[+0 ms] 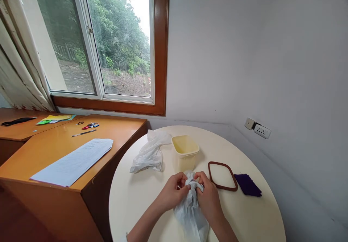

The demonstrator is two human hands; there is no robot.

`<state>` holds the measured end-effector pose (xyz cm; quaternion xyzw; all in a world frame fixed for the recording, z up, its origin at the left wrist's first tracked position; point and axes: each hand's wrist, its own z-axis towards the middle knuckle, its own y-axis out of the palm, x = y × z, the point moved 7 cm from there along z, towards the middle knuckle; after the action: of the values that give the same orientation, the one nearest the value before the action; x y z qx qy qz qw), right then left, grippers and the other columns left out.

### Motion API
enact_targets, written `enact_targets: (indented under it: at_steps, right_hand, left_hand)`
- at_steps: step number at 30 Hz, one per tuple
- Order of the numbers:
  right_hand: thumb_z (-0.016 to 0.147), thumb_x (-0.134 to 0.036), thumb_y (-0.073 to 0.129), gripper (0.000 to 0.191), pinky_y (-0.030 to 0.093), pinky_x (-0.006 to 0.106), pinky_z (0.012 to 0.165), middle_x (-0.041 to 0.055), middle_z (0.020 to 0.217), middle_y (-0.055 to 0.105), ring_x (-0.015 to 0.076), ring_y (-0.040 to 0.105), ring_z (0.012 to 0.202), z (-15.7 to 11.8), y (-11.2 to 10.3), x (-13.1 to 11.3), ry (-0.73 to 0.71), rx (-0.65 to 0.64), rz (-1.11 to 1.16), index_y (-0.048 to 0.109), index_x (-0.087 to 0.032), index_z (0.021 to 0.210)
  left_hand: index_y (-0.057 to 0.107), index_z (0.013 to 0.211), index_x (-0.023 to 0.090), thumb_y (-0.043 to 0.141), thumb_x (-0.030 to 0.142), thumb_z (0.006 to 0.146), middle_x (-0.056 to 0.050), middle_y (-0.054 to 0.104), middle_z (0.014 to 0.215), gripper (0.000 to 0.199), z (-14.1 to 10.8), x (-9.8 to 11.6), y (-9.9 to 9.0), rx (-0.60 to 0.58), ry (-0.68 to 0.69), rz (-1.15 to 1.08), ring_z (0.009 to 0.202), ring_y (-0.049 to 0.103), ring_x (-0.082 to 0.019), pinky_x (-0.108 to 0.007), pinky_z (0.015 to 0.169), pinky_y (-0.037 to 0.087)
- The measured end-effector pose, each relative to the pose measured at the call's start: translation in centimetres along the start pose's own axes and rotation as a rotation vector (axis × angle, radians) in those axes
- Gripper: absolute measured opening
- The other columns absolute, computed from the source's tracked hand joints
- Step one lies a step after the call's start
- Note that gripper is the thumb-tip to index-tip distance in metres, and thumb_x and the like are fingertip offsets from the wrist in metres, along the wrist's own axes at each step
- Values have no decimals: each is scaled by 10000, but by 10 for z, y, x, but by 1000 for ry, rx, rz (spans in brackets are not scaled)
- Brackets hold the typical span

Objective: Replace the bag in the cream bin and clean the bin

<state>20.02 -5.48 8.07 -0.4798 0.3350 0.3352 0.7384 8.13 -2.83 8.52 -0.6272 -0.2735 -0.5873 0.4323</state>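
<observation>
Both of my hands pinch the gathered top of a whitish plastic bag [191,218] at the front of the round table. My left hand [174,192] grips it from the left, and my right hand [208,197] from the right, with the twisted plastic between them. What the bag holds cannot be made out. Just behind my hands stands a pale yellow bin [185,155] with an open top. A brown rounded frame [234,189] lies flat to the right, beside a folded dark purple cloth [248,185].
Another crumpled white bag [149,155] lies at the back left of the round table [130,202]. On the wooden desk [119,126] to the left are paper sheets [74,160], a pen [84,133] and small red and blue items. A wall borders the table behind and right.
</observation>
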Motion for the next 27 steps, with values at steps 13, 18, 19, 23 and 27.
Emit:
enact_targets:
  at_steps: [13, 18, 19, 23, 27]
  right_hand:
    - [766, -122, 448, 169, 418, 263, 765, 31, 825, 620, 167, 563, 819, -5, 3, -11, -140, -49, 111, 597, -181, 817]
    - [757, -109, 459, 185, 424, 267, 741, 22, 773, 593, 165, 555, 787, -9, 2, -9, -191, -70, 155, 624, -186, 789]
    - [756, -104, 454, 190, 421, 268, 743, 21, 773, 587, 165, 553, 790, -10, 2, -8, -185, -78, 158, 622, -187, 786]
    - [759, -124, 455, 123, 412, 269, 742, 18, 769, 570, 164, 545, 772, -10, -1, -7, -115, -108, 170, 563, -182, 753]
    - [749, -249, 545, 69, 407, 266, 711, 7, 781, 553, 166, 532, 760, -10, 1, -10, -62, -181, 126, 510, -191, 762]
  left_hand:
    - [468, 638, 148, 646, 414, 676, 52, 449, 509, 322, 11, -25, -11, 134, -81, -226, 480, 358, -68, -206, 480, 250]
    - [463, 627, 147, 689, 481, 619, 56, 462, 496, 403, 9, -34, -10, 139, -159, -408, 465, 380, -57, -199, 503, 290]
    - [464, 629, 145, 696, 484, 613, 57, 464, 499, 411, 8, -35, -10, 139, -168, -427, 465, 379, -55, -197, 505, 291]
    - [493, 679, 136, 691, 461, 641, 43, 489, 533, 383, 6, -30, -10, 95, -142, -406, 501, 410, -65, -201, 525, 304]
    - [526, 780, 132, 714, 360, 645, 53, 470, 589, 324, 6, -18, -11, 64, -73, -344, 550, 407, -67, -196, 538, 297]
